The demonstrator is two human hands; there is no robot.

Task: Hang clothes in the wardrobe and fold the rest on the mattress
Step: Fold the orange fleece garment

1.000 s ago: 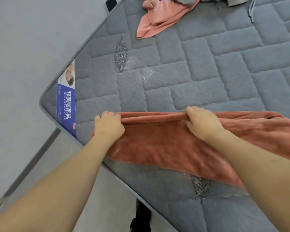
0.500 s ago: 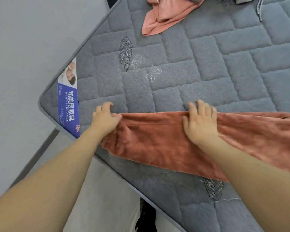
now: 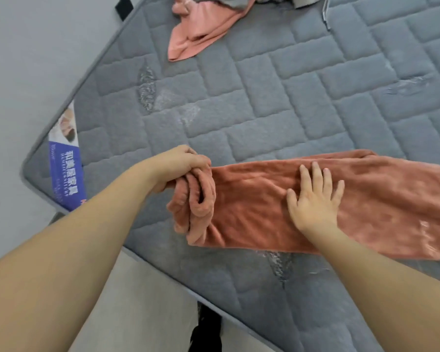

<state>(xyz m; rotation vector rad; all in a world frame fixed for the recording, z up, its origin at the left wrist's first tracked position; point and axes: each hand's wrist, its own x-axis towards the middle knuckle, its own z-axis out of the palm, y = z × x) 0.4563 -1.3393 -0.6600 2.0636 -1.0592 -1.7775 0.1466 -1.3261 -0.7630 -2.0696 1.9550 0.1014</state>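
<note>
**One hand anchors, the other gathers: the rust cloth gets its next fold**

Here we are at the corner of the grey quilted mattress [image 3: 277, 102], and the rust-coloured garment [image 3: 381, 199] lies in a long band across it, running off the right edge of the view. The left hand [image 3: 181, 166] has its fingers curled round the bunched left end, the fabric rolled up in loops just beneath the knuckles. That grip looks made for carrying the end across, so I'd call this the start of a lengthwise fold. The right hand [image 3: 315, 196] is spread flat, fingers straight and apart, pressing down on the middle of the band and gripping nothing. It is there as a weight, I'd judge, pinning the cloth so the pull from the left does not drag the whole strip along the mattress.

Up at the far end a pink garment [image 3: 196, 34] lies crumpled, with grey clothing [image 3: 229, 0] behind it, partly cut off by the frame, so what those pieces are I cannot say. A blue printed label [image 3: 64, 174] marks the mattress corner, near the left forearm
</note>
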